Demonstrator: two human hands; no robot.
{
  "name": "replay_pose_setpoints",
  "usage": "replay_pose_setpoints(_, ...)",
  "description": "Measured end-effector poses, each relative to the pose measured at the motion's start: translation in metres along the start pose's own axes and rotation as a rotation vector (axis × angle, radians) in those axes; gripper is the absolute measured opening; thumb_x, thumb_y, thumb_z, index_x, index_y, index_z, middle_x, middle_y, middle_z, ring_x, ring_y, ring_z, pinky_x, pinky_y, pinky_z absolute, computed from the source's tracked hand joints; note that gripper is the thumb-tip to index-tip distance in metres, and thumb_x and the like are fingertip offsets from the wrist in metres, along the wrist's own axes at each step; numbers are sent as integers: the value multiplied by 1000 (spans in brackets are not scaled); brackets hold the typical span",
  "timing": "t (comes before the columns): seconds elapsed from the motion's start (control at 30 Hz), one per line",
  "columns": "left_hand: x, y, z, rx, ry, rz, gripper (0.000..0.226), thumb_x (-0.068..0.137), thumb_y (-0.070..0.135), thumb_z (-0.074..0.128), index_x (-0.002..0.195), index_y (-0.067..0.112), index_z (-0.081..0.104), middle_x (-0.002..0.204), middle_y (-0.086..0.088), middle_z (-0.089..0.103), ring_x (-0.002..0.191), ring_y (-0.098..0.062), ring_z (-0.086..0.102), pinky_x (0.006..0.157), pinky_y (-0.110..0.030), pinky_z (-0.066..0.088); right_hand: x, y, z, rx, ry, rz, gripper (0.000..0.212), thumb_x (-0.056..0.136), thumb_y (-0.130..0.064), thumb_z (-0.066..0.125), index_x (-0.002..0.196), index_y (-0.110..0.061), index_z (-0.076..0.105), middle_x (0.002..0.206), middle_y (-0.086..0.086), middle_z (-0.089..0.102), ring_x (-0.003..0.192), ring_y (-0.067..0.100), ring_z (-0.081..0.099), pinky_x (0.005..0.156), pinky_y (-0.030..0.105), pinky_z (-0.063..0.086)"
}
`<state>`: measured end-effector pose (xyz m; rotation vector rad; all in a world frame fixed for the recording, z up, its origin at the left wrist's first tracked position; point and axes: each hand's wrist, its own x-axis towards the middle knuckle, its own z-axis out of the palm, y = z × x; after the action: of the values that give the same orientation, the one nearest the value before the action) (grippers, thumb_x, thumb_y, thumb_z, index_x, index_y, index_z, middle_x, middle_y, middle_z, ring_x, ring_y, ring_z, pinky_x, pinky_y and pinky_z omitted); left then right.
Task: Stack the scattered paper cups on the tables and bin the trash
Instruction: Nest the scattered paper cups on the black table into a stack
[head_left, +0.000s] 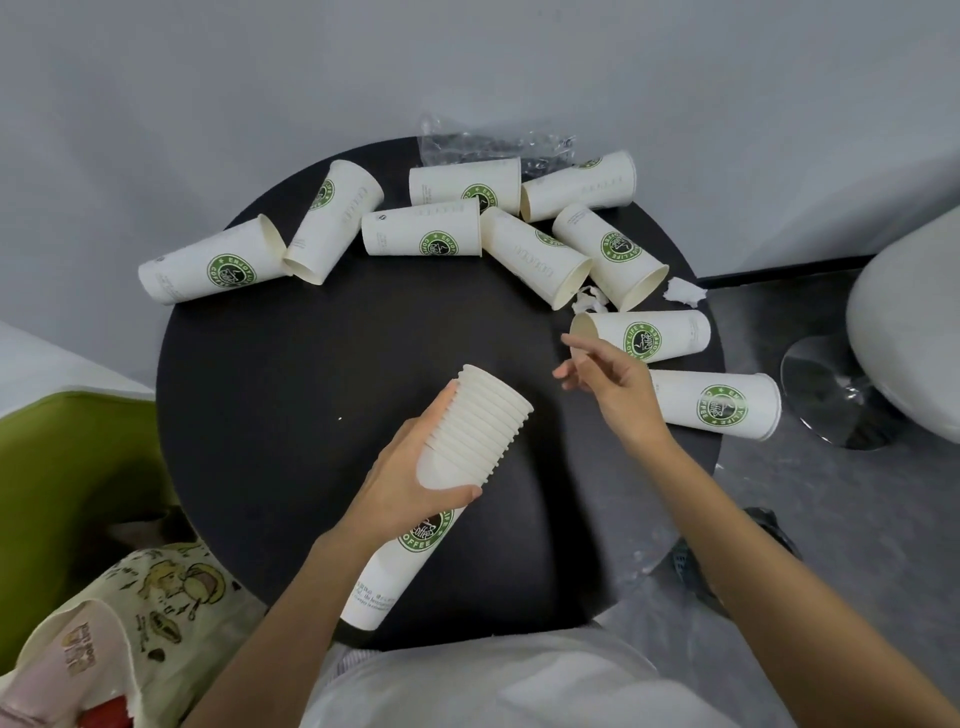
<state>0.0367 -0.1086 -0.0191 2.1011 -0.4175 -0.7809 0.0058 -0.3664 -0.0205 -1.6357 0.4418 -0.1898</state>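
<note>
We stand at the near rim of the round table (291, 364); every place below is taken from it.

Nearest, over the table's near half: our left hand (410, 483) is wrapped round the stack (457, 457), fingers closed about its middle. The stack tilts, base toward us at the near edge, nested rims pointing up and away toward the table's centre.

Right of centre: our right hand (608, 384) hovers, fingers loosely spread, holding nothing. Its fingertips sit just at the mouth of the nearest cup (644, 338), though we cannot tell if they touch.

That cup lies on its side by the table's right edge, long axis running left to right, mouth facing the hand, base outward. So the thing lies straight ahead of the open fingers, and the right hand is clearly the nearer one. We judge the next move a pinch at the rim, then a swing left onto the stack.

Another cup (717, 405) lies beside the right wrist, at the right edge.

Past these: paper scraps (685, 291) near the right rim.

Far half: eight more cups on their sides, fanned from the left edge cup (213, 270) across to the far right.

Far edge: crumpled clear plastic (488, 143).
</note>
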Motion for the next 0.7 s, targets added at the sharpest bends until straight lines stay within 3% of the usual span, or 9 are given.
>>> replay_pose_setpoints(0.13,12,8,9,8,-27,21,109,72,31,83,144,65,9,134,21,41,120,0,42,99,-29,36,-2,6,-20,18,49,12,23,97,0,45,113,-5,60,69,-4,70,62,6,60,66,13,47)
replay_pose_setpoints(0.33,28,18,23,15,-72,50,108,71,32,84,144,65,10,139,22,39,126,-2,40,103,-31,36,-7,11,-48,-41,115,15,24,97,0,45,114,-5,61,79,9,67,67,11,59,70,16,46)
replay_pose_setpoints(0.47,38,26,34,24,-102,73,109,71,33,84,145,63,10,141,23,37,127,1,38,104,-28,33,-10,15,-79,-81,224,6,23,96,0,46,112,-3,63,74,-2,67,64,3,60,66,11,44)
replay_pose_setpoints(0.63,51,39,50,27,-151,105,109,72,30,85,148,58,12,141,21,38,118,17,36,101,-23,31,-21,26,-122,-130,403,18,23,96,-1,46,108,-6,65,79,4,65,67,3,58,68,13,46)
replay_pose_setpoints(0.7,54,44,55,31,-165,113,109,71,29,85,148,58,13,141,20,39,119,15,38,102,-24,32,-24,31,-139,-134,497,39,23,95,-3,47,103,-11,66,77,1,65,69,2,59,70,14,47)
